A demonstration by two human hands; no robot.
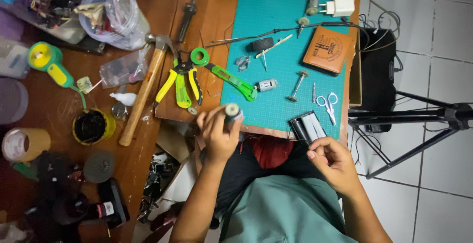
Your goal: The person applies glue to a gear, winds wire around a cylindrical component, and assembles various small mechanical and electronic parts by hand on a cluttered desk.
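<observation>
Fingers of the left hand curl around a small grey cylinder, which stands up out of the fist with its round end showing just above the thumb and forefinger, right at the near edge of the green cutting mat. That forearm rises from the near side, wrist straight, the back of the hand facing up. Fingertips of the right hand are drawn together in a pinch on thin dark wires that run up to a black battery holder, which lies on the near right corner of the mat, just beyond the knuckles; this hand is bent at the wrist and hovers past the table edge, above the person's lap. Farther out on the mat lie small scissors, a little motor and a green utility knife, with yellow-handled pliers and a hammer to the left on the wooden table.
</observation>
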